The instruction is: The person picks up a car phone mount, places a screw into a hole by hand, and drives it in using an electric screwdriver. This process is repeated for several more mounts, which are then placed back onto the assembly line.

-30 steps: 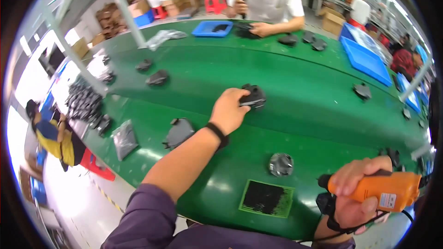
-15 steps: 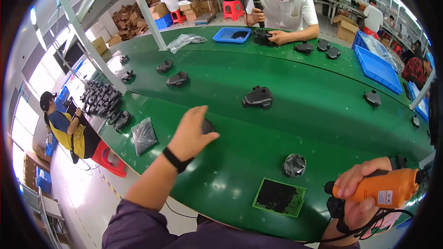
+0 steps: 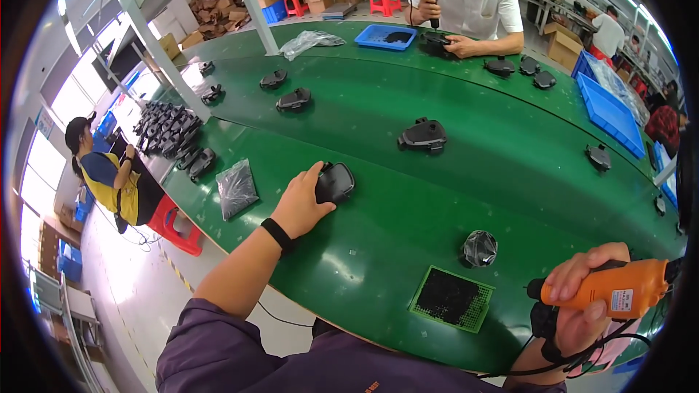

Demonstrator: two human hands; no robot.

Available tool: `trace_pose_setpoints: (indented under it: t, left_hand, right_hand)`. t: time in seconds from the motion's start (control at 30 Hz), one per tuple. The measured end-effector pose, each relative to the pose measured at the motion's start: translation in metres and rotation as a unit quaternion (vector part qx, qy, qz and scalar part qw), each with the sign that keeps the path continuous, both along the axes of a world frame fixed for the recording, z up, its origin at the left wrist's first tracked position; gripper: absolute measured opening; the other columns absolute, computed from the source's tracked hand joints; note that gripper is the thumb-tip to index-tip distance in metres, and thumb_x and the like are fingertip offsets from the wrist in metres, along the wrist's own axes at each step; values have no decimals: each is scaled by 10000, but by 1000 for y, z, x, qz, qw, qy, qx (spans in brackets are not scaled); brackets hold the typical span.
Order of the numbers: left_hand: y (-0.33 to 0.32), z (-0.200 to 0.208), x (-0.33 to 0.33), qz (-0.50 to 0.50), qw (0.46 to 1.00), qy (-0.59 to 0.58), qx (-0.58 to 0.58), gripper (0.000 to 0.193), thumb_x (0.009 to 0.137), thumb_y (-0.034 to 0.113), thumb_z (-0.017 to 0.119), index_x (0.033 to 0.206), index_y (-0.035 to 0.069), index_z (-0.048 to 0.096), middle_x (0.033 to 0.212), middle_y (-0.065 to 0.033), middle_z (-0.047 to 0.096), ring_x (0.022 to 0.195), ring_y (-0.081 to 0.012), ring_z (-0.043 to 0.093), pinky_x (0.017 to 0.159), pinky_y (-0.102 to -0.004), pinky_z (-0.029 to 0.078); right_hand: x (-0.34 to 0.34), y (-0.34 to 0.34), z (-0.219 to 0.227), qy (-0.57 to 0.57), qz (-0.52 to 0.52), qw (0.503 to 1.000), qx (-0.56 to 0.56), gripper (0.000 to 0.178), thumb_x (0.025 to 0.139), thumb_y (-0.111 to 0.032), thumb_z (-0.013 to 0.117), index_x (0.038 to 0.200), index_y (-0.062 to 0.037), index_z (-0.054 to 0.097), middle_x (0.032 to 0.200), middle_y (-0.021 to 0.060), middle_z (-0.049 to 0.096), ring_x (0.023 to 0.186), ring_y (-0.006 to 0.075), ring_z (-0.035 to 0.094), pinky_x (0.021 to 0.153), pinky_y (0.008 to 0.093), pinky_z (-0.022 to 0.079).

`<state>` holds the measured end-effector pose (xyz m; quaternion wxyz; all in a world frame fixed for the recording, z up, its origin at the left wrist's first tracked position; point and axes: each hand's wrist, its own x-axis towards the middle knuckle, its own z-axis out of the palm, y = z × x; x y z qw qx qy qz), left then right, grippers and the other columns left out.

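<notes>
My left hand [image 3: 300, 207] rests at a black plastic housing [image 3: 338, 183] on the green table, its fingers and thumb curved around the housing's left side. In my right hand [image 3: 582, 298] is an orange electric screwdriver [image 3: 619, 290], lying roughly level with its tip pointing left. A black cable hangs at my right wrist. Between the hands, nearer the right, sits a green perforated tray [image 3: 478, 314] with many tiny black pieces on it. Just beyond the tray stands a round plastic-wrapped item [image 3: 479, 248]. Left of my left hand lies a clear bag [image 3: 237, 189] of dark parts.
More black housings [image 3: 424, 135] are spread along the green table [image 3: 393, 211], with a heap [image 3: 166, 129] at the left. A metal post [image 3: 251, 7] rises at the far side. Across the table a person in white [image 3: 470, 4] works with a screwdriver beside a blue tray [image 3: 362, 35].
My left hand has come down onto the black housing, which now shows beside the fingers. The right hand still holds the screwdriver. The whole view has shifted slightly.
</notes>
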<state>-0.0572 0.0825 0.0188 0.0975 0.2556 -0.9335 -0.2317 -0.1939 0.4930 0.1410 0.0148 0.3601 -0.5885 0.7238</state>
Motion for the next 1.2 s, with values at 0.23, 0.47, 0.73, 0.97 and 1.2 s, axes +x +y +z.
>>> trace_pose_setpoints:
  t: [0.23,0.47,0.73,0.97,1.2]
  left_hand:
    - [-11,14,17,-16,999,12,37,878,811,212,789,1537,4,341,1417,-271,517,1331,-432,487,1134,-443,404]
    - [-121,56,16,6,989,-16,-147,675,830,234,735,1413,-23,512,1377,-268,566,1296,-407,532,1124,-437,420]
    - [-270,27,-59,264,925,-198,-189,661,865,96,638,1493,106,432,1413,-251,536,1324,-407,517,1089,-517,443]
    - [-341,-40,-115,189,970,28,-150,777,849,0,625,1563,83,328,1468,-280,484,1363,-407,483,1121,-478,425]
    - [-319,-22,-139,159,979,-126,-32,821,766,29,752,1511,42,409,1472,-255,499,1277,-387,562,1046,-448,477]
  right_hand:
    - [-2,7,-3,-5,10,1000,-16,656,890,-509,754,1139,4,430,714,39,565,591,138,573,609,280,528]
    - [-11,8,-11,7,0,1000,-19,649,890,-506,759,1130,-1,430,714,39,561,584,134,571,599,276,529]
    - [-20,-7,-16,20,-23,999,-39,608,896,-502,753,1094,-30,425,661,7,519,537,112,526,563,267,508]
    - [-30,-13,-30,10,2,998,-58,594,889,-492,765,1075,-44,422,644,2,517,510,116,524,535,272,504]
    - [-41,-16,-43,4,-67,995,-69,584,881,-466,780,1073,-49,420,642,-2,511,508,110,513,529,253,469]
